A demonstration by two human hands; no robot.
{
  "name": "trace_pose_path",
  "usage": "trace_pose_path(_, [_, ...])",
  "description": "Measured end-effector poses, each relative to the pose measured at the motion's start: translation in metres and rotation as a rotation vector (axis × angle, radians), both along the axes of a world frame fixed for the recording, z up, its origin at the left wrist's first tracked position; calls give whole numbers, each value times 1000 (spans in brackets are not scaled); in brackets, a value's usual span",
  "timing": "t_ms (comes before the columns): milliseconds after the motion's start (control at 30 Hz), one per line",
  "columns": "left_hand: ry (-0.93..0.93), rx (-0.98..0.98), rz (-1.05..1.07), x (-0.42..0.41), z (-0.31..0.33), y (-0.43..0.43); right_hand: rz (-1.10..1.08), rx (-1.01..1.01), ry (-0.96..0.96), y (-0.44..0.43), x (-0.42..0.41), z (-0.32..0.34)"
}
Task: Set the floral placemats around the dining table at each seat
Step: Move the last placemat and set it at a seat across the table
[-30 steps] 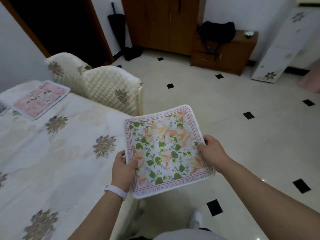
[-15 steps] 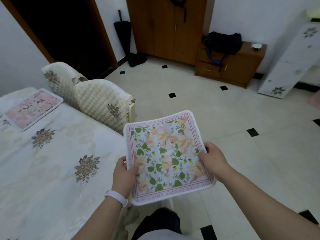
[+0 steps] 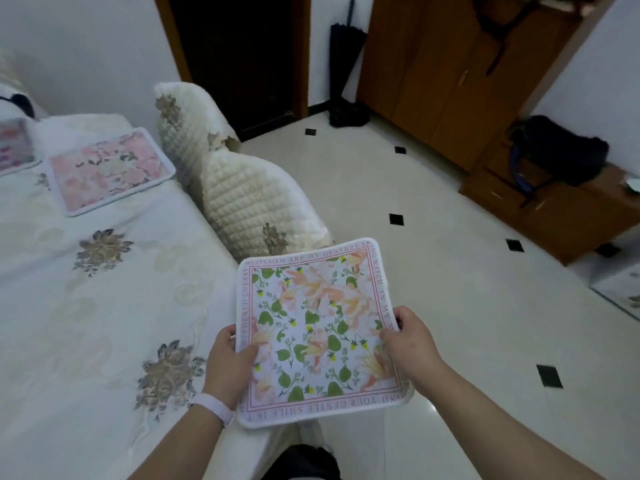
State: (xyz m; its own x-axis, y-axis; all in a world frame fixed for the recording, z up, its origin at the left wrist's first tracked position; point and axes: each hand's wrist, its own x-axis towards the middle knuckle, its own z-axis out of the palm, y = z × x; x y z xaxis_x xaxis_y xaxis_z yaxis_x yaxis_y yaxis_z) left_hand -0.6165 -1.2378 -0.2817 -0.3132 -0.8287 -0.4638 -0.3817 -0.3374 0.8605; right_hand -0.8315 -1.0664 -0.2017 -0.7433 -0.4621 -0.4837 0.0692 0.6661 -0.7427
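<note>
A square floral placemat (image 3: 320, 327) with green leaves, peach flowers and a lettered pink border is held flat in the air over the table's right edge. My left hand (image 3: 230, 358) grips its left side, thumb on top. My right hand (image 3: 410, 344) grips its right side. The dining table (image 3: 86, 323) wears a white cloth with embroidered brown flowers. A pink floral placemat (image 3: 110, 169) lies on the table's far right corner. The edge of another pink placemat (image 3: 15, 147) shows at the far left.
Two chairs with quilted cream covers, one (image 3: 256, 209) near the held mat and one (image 3: 187, 123) behind, stand along the table's right side. The tiled floor (image 3: 433, 271) lies to the right. A wooden wardrobe (image 3: 450, 71), a low cabinet (image 3: 561, 216) with a black bag (image 3: 557, 150), and a dark doorway (image 3: 242, 57) line the far wall.
The view has swung left and closer to the table. The held placemat stays in both hands and now sits nearer the table edge; the chairs and pink placemat appear closer.
</note>
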Motion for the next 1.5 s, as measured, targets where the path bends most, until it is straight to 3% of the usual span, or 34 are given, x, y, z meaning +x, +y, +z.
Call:
trace_pose_path(567, [22, -55, 486, 65, 20, -92, 509, -31, 94, -209, 10, 10])
trace_pose_path(933, [-157, -45, 638, 92, 26, -136, 738, -4, -87, -293, 17, -46])
trace_pose_path(1100, [-240, 30, 736, 75, 15, -156, 794, 76, -142, -333, 13, -78])
trace_pose_path(1500, [-338, 47, 752, 78, -5, -215, 799, 122, -203, -380, 17, -105])
